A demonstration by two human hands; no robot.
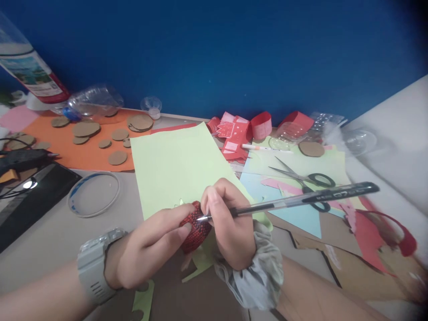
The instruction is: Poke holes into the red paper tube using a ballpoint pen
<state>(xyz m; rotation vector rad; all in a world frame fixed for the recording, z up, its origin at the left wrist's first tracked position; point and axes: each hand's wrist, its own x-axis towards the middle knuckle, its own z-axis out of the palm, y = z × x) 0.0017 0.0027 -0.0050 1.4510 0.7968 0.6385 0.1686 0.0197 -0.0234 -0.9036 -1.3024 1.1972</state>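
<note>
My left hand [157,243] is closed on a small rounded red piece [192,234] covered in black grid-like marks. A pale green tip shows at its upper left, but its kind is not clear. My right hand [227,223] holds a gel pen [277,204] with a clear barrel and black cap on its back end. The pen lies nearly level, its metal tip over the red piece; whether it touches cannot be made out. Fingers of my right hand also meet the piece's upper edge. Beneath the hands lies a light green paper sheet [177,160].
Scissors [301,176] lie on coloured paper at right, beside red paper scraps [371,240]. Cardboard discs [86,129] rest on orange paper [70,149]. At left are a tape ring [115,196], a dark phone-like slab [40,200] and a glue gun [23,160]. Bottles [96,100] stand behind.
</note>
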